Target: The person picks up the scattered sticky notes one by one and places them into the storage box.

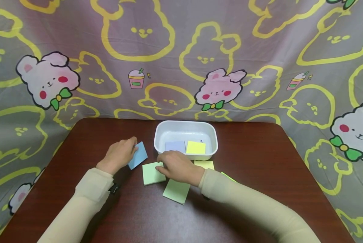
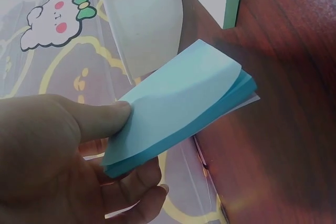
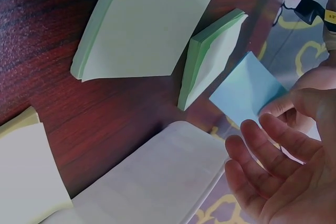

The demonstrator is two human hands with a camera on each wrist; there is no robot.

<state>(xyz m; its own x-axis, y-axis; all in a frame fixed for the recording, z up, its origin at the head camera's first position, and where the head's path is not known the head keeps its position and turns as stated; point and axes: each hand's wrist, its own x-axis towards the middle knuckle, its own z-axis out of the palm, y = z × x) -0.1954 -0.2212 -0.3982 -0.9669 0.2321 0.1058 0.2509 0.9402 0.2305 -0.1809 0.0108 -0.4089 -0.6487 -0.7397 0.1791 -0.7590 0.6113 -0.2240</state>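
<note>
My left hand (image 1: 118, 155) pinches a blue sticky note pad (image 1: 139, 156) between thumb and fingers, left of the white tray (image 1: 210, 156). The left wrist view shows the thumb on top of this pad (image 2: 173, 103), whose loose edge sheets spread a little. My right hand (image 1: 181, 168) hovers by the tray's front wall with loosely bent fingers and nothing in them. Under its fingertips in the head view lies a light green pad (image 1: 151, 176); another green pad (image 1: 176, 192) is just nearer. Inside the tray are a lavender pad (image 1: 174, 145) and a yellow pad (image 1: 196, 147).
In front of the tray lies a pale yellow pad (image 1: 205, 164), partly behind my right hand. A bright yellow-green pad (image 1: 228, 176) peeks out past the right sleeve. The brown table (image 1: 248, 145) meets a patterned cloth (image 1: 169, 74) at the back and sides.
</note>
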